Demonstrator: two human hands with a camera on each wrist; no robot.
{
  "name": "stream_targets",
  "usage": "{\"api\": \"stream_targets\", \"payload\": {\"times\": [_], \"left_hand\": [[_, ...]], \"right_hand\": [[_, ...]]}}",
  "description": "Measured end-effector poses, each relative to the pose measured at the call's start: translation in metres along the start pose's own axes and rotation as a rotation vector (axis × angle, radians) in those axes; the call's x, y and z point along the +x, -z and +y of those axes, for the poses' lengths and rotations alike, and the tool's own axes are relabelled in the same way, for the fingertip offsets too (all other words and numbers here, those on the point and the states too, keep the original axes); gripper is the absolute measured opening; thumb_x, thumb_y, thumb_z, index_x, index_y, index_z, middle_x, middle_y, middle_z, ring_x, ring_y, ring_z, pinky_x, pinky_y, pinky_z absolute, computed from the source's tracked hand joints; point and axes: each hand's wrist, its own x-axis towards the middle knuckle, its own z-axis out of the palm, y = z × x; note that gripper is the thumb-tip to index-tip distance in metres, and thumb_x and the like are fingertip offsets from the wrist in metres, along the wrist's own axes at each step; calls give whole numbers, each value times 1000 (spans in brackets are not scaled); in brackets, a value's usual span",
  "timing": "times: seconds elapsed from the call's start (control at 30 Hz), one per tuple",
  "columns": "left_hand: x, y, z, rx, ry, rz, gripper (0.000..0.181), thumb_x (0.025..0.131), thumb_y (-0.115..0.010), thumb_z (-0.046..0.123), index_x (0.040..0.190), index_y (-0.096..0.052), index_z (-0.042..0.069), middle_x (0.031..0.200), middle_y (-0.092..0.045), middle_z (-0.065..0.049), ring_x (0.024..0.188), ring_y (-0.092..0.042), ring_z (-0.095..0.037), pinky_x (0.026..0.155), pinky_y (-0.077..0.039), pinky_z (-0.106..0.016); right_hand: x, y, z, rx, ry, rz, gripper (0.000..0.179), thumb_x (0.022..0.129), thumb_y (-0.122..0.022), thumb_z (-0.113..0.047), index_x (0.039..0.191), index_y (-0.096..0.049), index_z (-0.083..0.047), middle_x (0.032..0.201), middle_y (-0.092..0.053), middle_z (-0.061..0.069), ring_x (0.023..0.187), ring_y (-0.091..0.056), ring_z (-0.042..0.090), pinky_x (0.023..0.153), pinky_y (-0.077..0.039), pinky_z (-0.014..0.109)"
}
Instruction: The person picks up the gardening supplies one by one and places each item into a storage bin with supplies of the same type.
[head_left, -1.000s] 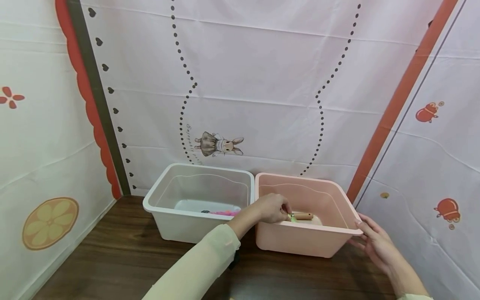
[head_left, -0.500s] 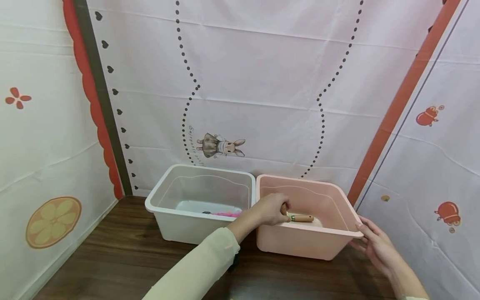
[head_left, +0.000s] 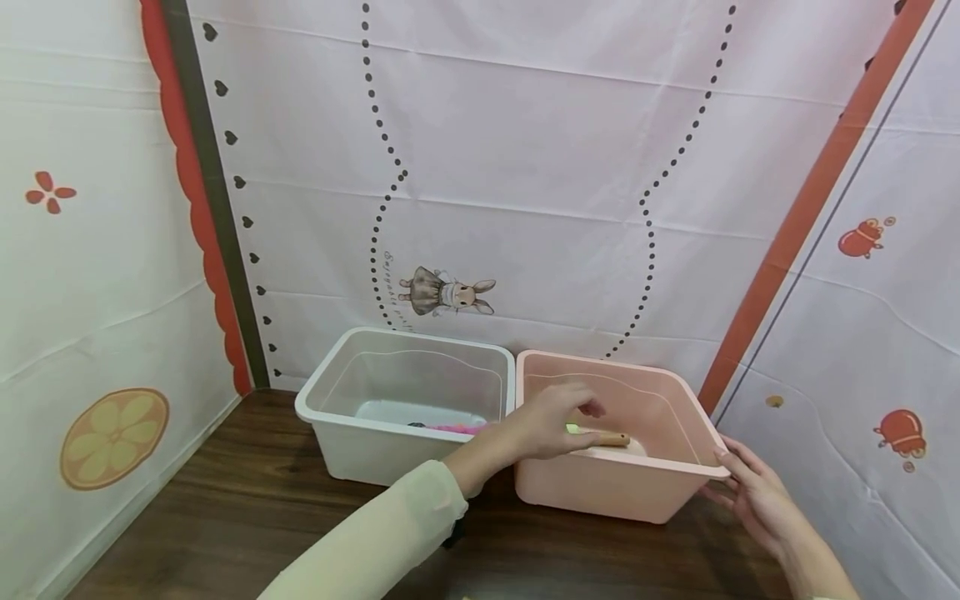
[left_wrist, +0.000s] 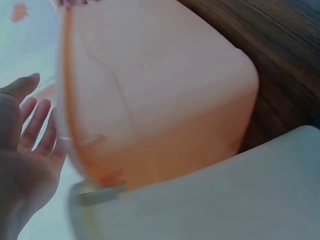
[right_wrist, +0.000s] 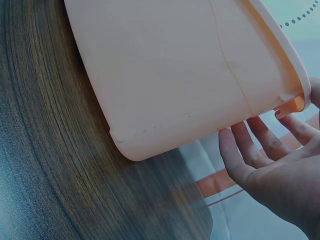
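My left hand [head_left: 551,421] hovers inside the near left part of the pink bin [head_left: 600,487], thumb and fingers spread apart, with nothing visible between them. Just beyond its thumb lies a wooden handle [head_left: 613,439] in the bin, and a light green piece [head_left: 572,428] shows beside the fingers. The kind of tool is hidden. My right hand [head_left: 757,492] holds the pink bin's right front corner, thumb over the rim. In the right wrist view, the fingertips [right_wrist: 240,131] touch the outer wall below the rim.
Left of the pink bin stands a white bin [head_left: 360,446] with a bright pink item [head_left: 457,429] inside, partly hidden by the front wall. Both bins rest on a dark wood table [head_left: 225,492]. A printed cloth [head_left: 525,167] hangs behind them.
Half a second ago a brown wooden piece stood at my left fingers; now they have spread away from it. The wooden handle lies nearly where it was. My right hand keeps its hold.
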Motion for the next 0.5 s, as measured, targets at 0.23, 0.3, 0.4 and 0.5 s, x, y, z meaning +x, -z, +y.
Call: {"api": "stream_targets", "payload": {"times": [0.23, 0.3, 0.4, 0.5], "left_hand": [[-24, 18, 25, -68, -104, -93, 32, 92, -86, 25, 118, -71, 13, 111, -70, 6, 103, -61, 2, 95, -47, -7], [-35, 22, 29, -53, -108, -134, 34, 93, -85, 27, 120, -71, 13, 112, -70, 7, 104, -61, 2, 95, -46, -6], [-52, 24, 31, -44, -90, -199, 36, 95, -83, 30, 124, -71, 14, 116, -70, 9, 106, -61, 2, 95, -47, -7], [-69, 23, 28, -45, -64, -257, 36, 96, -81, 34, 126, -71, 16, 118, -70, 10, 109, -61, 3, 97, -48, -10]], "right_hand": [[0, 1, 1, -18, -6, 7, 22, 114, -51, -25, 127, -62, -39, 118, -66, -22, 107, -67, 5, 87, -63, 36], [0, 1, 0, -22, 0, 3, 22, 114, -51, -24, 128, -61, -38, 119, -66, -22, 108, -67, 5, 87, -63, 36], [0, 1, 0, -28, -6, 4, 22, 114, -51, -25, 130, -59, -38, 119, -65, -22, 108, -66, 5, 87, -63, 36], [1, 1, 1, -35, -19, 15, 21, 114, -52, -27, 132, -58, -37, 118, -65, -23, 109, -66, 5, 89, -63, 36]]}}
